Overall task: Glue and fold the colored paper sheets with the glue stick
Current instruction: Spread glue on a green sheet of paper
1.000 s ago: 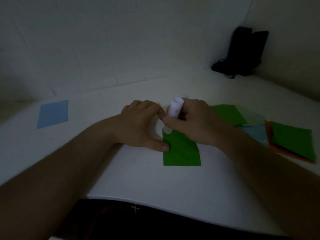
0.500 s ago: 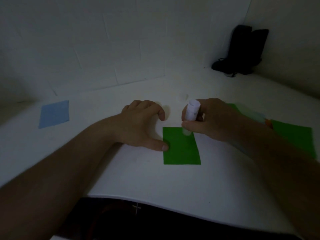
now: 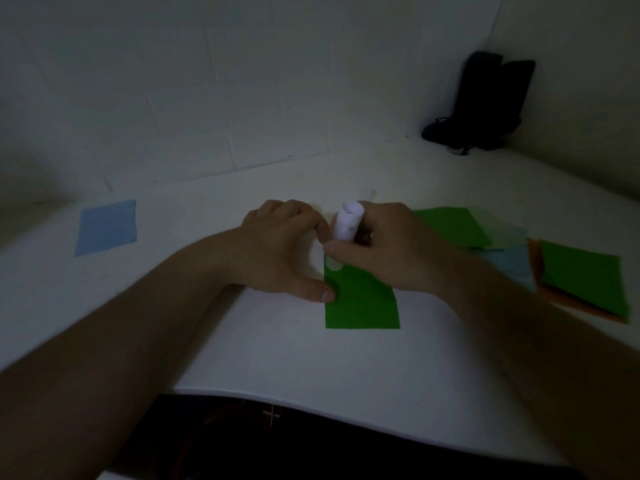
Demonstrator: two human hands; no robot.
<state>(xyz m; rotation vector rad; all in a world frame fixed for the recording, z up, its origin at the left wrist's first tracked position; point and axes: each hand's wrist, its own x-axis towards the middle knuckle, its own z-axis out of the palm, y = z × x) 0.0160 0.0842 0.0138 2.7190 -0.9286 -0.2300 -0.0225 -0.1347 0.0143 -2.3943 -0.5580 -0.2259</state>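
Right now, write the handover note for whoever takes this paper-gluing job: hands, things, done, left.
Left hand: thumb presses the left edge of the green sheet, holding it flat on the table.
Right hand: grips the glue stick, tip on the sheet's far left corner.
Spare sheets: pile of colored paper at right, blue sheet far left.
Done: gluing has begun.
Left: finish gluing, fold, then the other sheets.

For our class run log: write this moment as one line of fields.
step: gluing | right hand: holds glue stick, tip at far left corner of green paper sheet | left hand: thumb presses sheet's left edge
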